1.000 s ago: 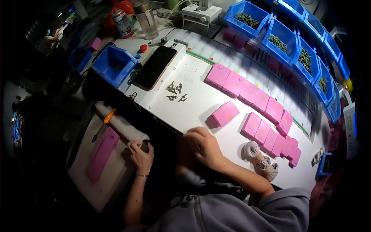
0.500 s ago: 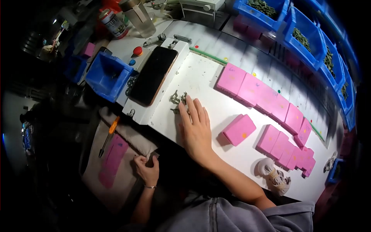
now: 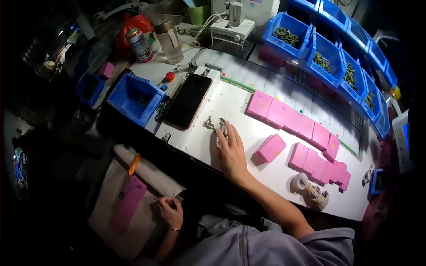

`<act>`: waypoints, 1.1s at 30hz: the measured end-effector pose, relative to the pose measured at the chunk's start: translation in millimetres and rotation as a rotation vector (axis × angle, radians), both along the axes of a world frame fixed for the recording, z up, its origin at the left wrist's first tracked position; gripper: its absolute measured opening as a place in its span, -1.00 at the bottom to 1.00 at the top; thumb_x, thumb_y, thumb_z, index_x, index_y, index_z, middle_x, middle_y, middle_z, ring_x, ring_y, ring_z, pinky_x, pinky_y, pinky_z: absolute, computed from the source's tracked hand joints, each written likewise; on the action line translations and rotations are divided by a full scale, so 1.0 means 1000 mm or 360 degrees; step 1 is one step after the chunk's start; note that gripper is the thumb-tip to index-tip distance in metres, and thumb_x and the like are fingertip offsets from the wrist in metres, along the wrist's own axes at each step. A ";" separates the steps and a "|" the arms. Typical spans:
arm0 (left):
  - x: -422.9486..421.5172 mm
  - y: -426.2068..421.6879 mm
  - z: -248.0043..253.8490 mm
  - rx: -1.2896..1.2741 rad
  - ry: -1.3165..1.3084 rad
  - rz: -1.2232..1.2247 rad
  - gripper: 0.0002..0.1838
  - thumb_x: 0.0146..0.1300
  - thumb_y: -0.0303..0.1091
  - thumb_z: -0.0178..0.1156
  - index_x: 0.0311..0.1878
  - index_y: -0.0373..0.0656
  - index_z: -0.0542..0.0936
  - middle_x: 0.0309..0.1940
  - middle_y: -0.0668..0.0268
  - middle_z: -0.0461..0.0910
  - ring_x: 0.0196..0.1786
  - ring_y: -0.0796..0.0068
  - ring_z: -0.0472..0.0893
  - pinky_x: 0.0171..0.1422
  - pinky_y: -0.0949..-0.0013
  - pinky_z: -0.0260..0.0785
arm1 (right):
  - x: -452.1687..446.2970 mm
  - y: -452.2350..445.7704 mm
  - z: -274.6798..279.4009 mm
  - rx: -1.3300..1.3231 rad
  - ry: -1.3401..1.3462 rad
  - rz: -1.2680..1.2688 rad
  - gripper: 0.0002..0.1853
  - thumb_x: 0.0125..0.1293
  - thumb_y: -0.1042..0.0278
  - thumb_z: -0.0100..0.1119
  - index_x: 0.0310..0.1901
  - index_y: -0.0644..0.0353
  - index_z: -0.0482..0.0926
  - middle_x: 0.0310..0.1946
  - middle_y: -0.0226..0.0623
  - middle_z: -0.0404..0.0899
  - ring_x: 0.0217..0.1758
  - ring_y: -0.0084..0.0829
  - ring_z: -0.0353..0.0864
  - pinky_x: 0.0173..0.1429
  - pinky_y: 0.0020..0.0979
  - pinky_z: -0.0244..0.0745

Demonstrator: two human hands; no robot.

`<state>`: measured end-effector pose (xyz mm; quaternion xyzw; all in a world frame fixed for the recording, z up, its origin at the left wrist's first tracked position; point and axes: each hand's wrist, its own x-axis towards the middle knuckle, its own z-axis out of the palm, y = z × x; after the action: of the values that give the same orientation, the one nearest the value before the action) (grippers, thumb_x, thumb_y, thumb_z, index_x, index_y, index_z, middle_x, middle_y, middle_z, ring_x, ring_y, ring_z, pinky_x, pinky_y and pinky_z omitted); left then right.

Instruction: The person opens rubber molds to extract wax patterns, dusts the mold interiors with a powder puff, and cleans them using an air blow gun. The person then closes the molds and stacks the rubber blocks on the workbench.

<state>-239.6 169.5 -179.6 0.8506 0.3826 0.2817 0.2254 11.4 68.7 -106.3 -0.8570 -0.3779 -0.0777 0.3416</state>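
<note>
My right hand (image 3: 231, 155) lies over the white tabletop, fingers stretched out. Its fingertips reach the edge of a few small grey-green pieces (image 3: 209, 124), too small to name. To the right of it stands a lone pink block (image 3: 271, 148) with an orange mark. Lower left, my left hand (image 3: 171, 212) has thumb and fingers pinched together beside a pale rolled cloth (image 3: 148, 170). Whatever is between those fingertips is too small to make out. Near that hand, an orange-handled tool (image 3: 134, 164) rests at the top of a long pink strip (image 3: 128, 204).
A row of pink blocks (image 3: 284, 114) runs along the green strip, with a second group (image 3: 310, 163) nearer me. A tied white cloth bundle (image 3: 310, 191), a phone (image 3: 188, 101), a blue bin (image 3: 135, 99) and a bottle (image 3: 168, 42) surround the work area. Blue bins (image 3: 326, 57) hold green pieces.
The head view has shifted, so the bench appears turned and lower. My left thumb and fingers have come closer together. My right hand stays stretched out by the small green pieces.
</note>
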 end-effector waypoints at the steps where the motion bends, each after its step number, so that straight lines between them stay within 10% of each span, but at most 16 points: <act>1: 0.001 0.000 0.004 0.0030 -0.0012 -0.0045 -0.80 0.14 -0.42 0.12 -0.27 -0.22 0.30 -0.40 0.19 0.32 -0.38 0.22 0.41 -0.31 0.26 0.30 | 0.003 0.005 0.002 0.0054 -0.0031 0.0000 -0.45 0.11 0.45 0.15 0.19 0.19 0.31 0.29 0.09 0.11 0.33 0.05 0.14 0.34 -0.12 0.13; 8: 0.004 -0.008 0.018 -0.0078 -0.0114 -0.0039 -0.78 0.12 -0.41 0.15 -0.23 -0.25 0.34 -0.30 0.12 0.35 -0.28 0.14 0.43 -0.20 0.21 0.34 | 0.027 0.036 -0.010 0.0075 -0.0317 0.0273 -0.52 0.15 0.33 0.11 0.13 0.24 0.38 0.19 0.06 0.28 0.29 0.04 0.21 0.31 -0.15 0.17; 12: 0.027 -0.032 0.041 0.0562 -0.0269 -0.0107 -0.84 0.08 -0.44 0.16 -0.26 -0.25 0.47 -0.11 0.13 0.36 -0.04 0.11 0.42 0.04 0.16 0.30 | 0.022 0.012 -0.020 0.0193 -0.0421 0.0354 -0.61 0.14 0.50 0.04 0.06 0.30 0.41 0.12 -0.02 0.36 0.23 -0.05 0.31 0.25 -0.24 0.28; 14: 0.050 -0.052 0.050 0.0242 -0.0572 -0.0339 -0.87 0.12 -0.45 0.13 -0.27 -0.28 0.49 -0.18 0.13 0.42 -0.11 0.17 0.48 -0.02 0.22 0.36 | 0.015 -0.006 -0.010 0.0161 -0.0392 0.0382 -0.61 0.13 0.50 0.03 0.05 0.30 0.41 0.12 -0.02 0.36 0.22 -0.06 0.31 0.26 -0.23 0.27; 18: 0.114 -0.073 0.055 -0.2253 -0.0916 -0.0481 -0.84 0.22 -0.38 0.05 -0.31 -0.29 0.52 -0.41 0.20 0.54 -0.32 0.30 0.59 -0.16 0.35 0.49 | 0.008 -0.029 -0.008 0.0103 -0.0249 0.0434 -0.59 0.11 0.58 0.02 0.06 0.29 0.42 0.13 -0.07 0.36 0.23 -0.04 0.30 0.25 -0.22 0.28; 26: 0.138 -0.067 0.045 -0.2733 -0.0874 -0.0266 -0.79 0.23 -0.34 -0.03 -0.41 -0.28 0.48 -0.43 0.18 0.56 -0.29 0.27 0.62 -0.10 0.25 0.53 | 0.014 -0.037 0.000 -0.0047 -0.0402 0.0207 -0.70 0.06 0.52 0.06 -0.11 0.25 0.47 -0.11 -0.13 0.42 -0.09 -0.16 0.46 -0.04 -0.25 0.45; 33: 0.137 -0.068 0.086 -0.2245 -0.0653 -0.0496 -0.76 0.30 -0.30 -0.04 -0.39 -0.27 0.47 -0.43 0.20 0.57 -0.43 0.39 0.62 -0.36 0.47 0.50 | 0.029 -0.029 -0.016 -0.0321 -0.0534 0.0159 -0.81 0.15 0.27 0.09 -0.36 0.22 0.41 -0.41 -0.23 0.41 -0.34 -0.28 0.51 -0.46 -0.31 0.49</act>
<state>-102.9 101.0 -94.1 0.4791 0.2977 0.0875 0.8211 40.3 39.5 -122.0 -0.8422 -0.4773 -0.1640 0.1897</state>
